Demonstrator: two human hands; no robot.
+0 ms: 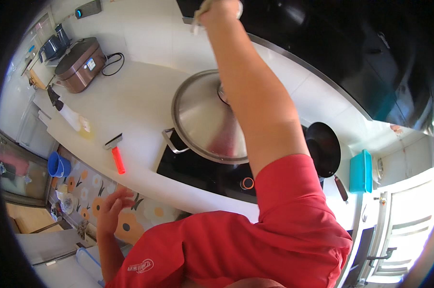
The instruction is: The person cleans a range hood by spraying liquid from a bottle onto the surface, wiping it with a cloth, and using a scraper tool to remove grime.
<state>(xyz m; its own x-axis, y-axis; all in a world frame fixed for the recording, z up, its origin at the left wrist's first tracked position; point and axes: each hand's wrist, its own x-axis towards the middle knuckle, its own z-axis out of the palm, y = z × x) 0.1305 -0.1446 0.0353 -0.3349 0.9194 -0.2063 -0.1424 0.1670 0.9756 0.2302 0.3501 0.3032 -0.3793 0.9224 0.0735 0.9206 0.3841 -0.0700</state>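
Note:
My right arm stretches far up across the stove, and my right hand (222, 10) is at the lower left edge of the black range hood (313, 38). Its fingers are closed on a pale cloth (197, 19), partly cut off by the top of the picture. Down at the left, my left hand (113, 207) hangs beside the counter front, fingers loosely apart and holding nothing. Under my right forearm stands a wide steel pot with a lid (197, 120); the arm hides part of it. A scraper with a red handle (118, 160) lies on the white counter (135, 105) near my left hand.
On the counter's left are a spray bottle (73, 117) and a brown rice cooker (80, 65). A black frying pan (325, 149) sits right of my arm on the black cooktop (202, 175), beside a teal box (361, 173). A blue bucket (58, 165) stands on the floor.

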